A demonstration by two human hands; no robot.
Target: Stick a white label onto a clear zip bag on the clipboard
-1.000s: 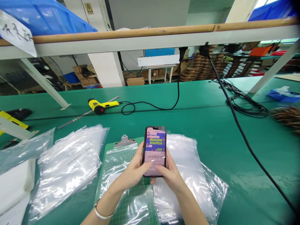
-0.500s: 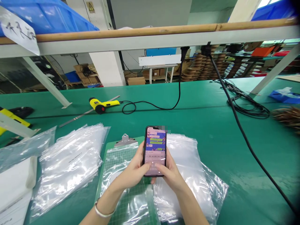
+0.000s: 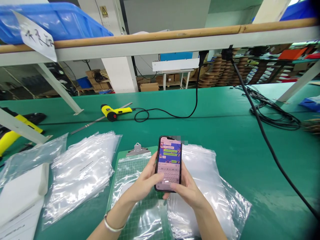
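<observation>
Between both hands a smartphone (image 3: pixel 168 160) is held upright, its screen lit with chat bubbles and a keyboard. My left hand (image 3: pixel 147 178) closes round its left edge, the thumb over the keys. Gripping the right edge is my right hand (image 3: pixel 188 186), its thumb low on the screen. Beneath lies a green clipboard (image 3: pixel 113 186) with a metal clip (image 3: pixel 137 149) and a clear zip bag (image 3: pixel 147 220) on it. To the right is a stack of clear plastic bags (image 3: pixel 200 163), partly hidden by my right forearm.
More clear bags (image 3: pixel 82 166) and white folded sheets (image 3: pixel 22 193) lie at left. Behind stands a yellow heat gun (image 3: pixel 112 111) with its black cord. A thick black cable (image 3: pixel 265 133) hangs down at right beside coiled cables (image 3: pixel 275 115). A shelf rail (image 3: pixel 150 40) crosses above the green table.
The view has shifted slightly left, so everything sits further right. My left thumb has moved up a little over the keyboard, and my right thumb sits lower on the screen.
</observation>
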